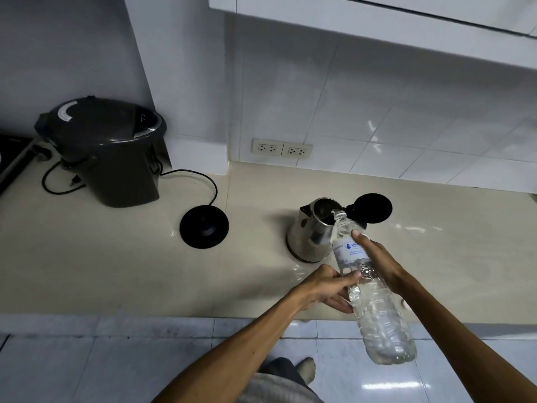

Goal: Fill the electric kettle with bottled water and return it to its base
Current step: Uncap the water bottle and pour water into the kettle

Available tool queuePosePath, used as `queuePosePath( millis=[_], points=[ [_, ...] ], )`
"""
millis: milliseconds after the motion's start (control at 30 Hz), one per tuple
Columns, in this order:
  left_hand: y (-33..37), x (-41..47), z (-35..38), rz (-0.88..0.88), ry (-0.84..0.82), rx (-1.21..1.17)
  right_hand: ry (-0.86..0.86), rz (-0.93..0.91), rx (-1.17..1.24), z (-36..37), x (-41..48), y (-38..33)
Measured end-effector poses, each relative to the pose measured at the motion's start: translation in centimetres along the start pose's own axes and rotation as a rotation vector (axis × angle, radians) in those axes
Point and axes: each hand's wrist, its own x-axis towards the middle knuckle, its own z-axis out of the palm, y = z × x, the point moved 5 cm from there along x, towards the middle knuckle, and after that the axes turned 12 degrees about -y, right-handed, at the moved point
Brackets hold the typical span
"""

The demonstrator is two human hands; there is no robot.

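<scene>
A: Surroundings first?

B: Beige surface [116, 257]. Far left, a dark thermo pot [113, 152] against the wall, its black cord [200, 177] looping across the surface toward the round black kettle base [204, 226]. Base stands bare, well apart from the kettle, to its left. Two wall sockets [282, 148] on the tiled backsplash behind. Nothing lies between base and kettle.

A: Kettle?

B: Steel kettle [309, 234] upright on the surface, lid [372, 207] hinged open and tipped back to the right.

A: Bottle and hands?

B: Clear water bottle [374, 301] tilted, neck down, uncapped mouth resting over the kettle's open rim (flow itself too faint to confirm). Its base end points back toward the person, hanging out past the surface edge above the floor tiles [116, 367]. Right hand [377, 260] wraps the labelled upper part, thumb on top. Left hand [325, 286] grips the bottle's middle from the left side, thumb across it, fingers beneath. Both hands closed on the bottle; neither touches the kettle, which sits just beyond them.
</scene>
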Motion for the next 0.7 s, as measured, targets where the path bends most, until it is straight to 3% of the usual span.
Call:
queuePosePath(
  millis=[700],
  points=[
    [0.25,-0.07,0.44,0.021,-0.002,-0.019,-0.015,0.014,-0.022,-0.14,-0.64,-0.71]
  ],
)
